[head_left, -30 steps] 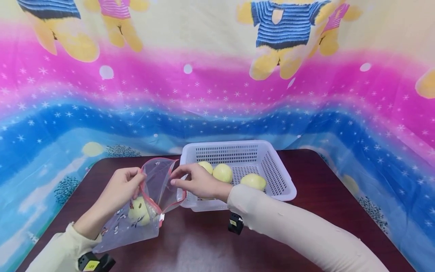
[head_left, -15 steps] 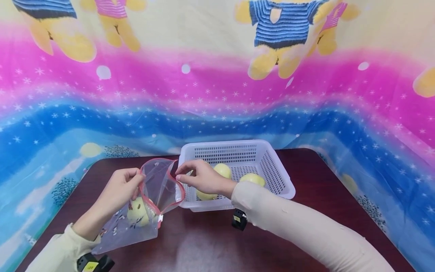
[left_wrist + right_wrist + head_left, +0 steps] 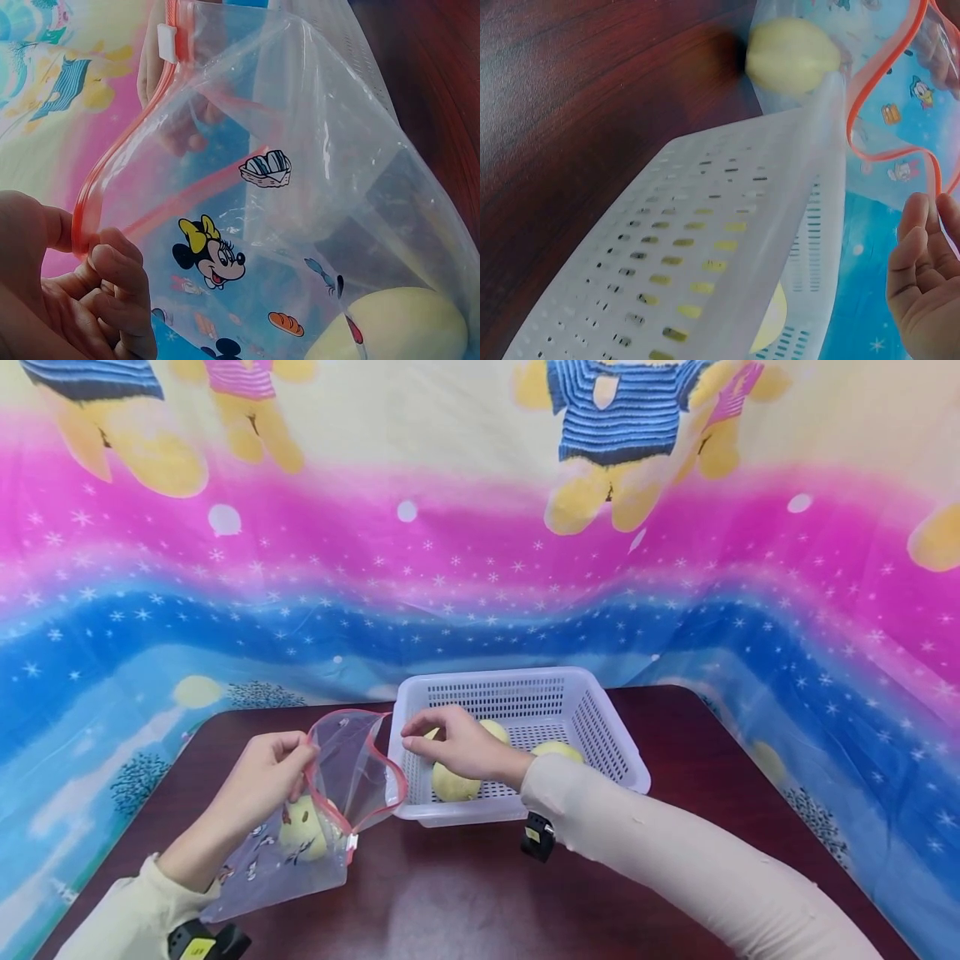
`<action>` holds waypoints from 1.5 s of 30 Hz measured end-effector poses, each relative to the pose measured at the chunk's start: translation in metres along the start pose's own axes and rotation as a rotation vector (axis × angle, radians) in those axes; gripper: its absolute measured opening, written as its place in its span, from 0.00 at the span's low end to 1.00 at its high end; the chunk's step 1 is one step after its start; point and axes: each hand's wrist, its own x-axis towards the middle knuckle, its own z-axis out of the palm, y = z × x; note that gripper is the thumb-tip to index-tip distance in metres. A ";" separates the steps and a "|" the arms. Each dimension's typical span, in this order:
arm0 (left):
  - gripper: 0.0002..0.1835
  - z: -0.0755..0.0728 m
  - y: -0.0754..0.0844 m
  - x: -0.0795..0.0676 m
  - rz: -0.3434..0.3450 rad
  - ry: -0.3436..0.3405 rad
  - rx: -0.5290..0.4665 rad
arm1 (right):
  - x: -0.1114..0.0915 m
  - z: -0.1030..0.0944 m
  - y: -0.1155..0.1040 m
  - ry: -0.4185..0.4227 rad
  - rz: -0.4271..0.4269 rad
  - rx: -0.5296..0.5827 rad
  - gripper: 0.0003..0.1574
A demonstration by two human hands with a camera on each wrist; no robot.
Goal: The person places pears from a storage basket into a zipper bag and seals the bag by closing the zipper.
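Note:
My left hand point(image 3: 266, 777) pinches the red zip rim of a clear plastic zip bag point(image 3: 288, 881) between thumb and fingers. Cartoon figures are printed on the bag, and its mouth gapes to the right. Inside lies one round, pale yellow-green fruit point(image 3: 300, 833). My right hand point(image 3: 468, 745) hovers over the left end of a white plastic basket point(image 3: 517, 814), just right of the bag's mouth. Its fingers are bent loosely, thumb and forefinger apart, with nothing between them. Below it, partly hidden by the hand and sleeve, several similar fruits point(image 3: 455, 783) sit in the basket.
A dark reddish-brown table point(image 3: 442, 893) carries the bag and basket. The basket has slotted walls and stands close to the bag, near the table's back edge. A patterned cloth point(image 3: 480, 568) hangs behind and along both sides.
My right hand has moved to the right, from the bag's red rim to over the basket, with the bag's mouth left standing wide. My left hand keeps its pinch on the rim.

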 end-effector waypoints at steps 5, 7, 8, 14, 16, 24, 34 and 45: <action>0.18 0.000 0.000 0.000 0.001 0.007 0.006 | -0.001 -0.006 0.002 0.001 0.009 0.008 0.15; 0.18 0.000 0.000 0.000 0.003 0.006 0.005 | -0.001 -0.009 0.002 0.008 0.013 0.000 0.15; 0.18 0.000 0.000 0.000 0.005 0.006 0.005 | -0.001 -0.010 0.003 0.013 0.013 -0.004 0.15; 0.18 0.001 -0.001 -0.001 0.016 0.009 0.012 | -0.002 -0.020 0.004 0.032 0.002 -0.007 0.16; 0.18 0.001 -0.001 -0.001 0.019 0.010 0.012 | -0.003 -0.023 0.005 0.034 0.013 0.003 0.16; 0.18 0.001 0.000 -0.001 0.018 0.007 0.002 | -0.005 -0.037 0.014 0.047 0.045 -0.002 0.16; 0.18 0.001 0.000 -0.001 0.009 0.005 -0.004 | -0.013 -0.053 0.023 0.050 0.105 -0.009 0.16; 0.18 0.001 -0.001 -0.001 0.000 0.001 -0.006 | -0.020 -0.066 0.035 0.055 0.171 -0.008 0.17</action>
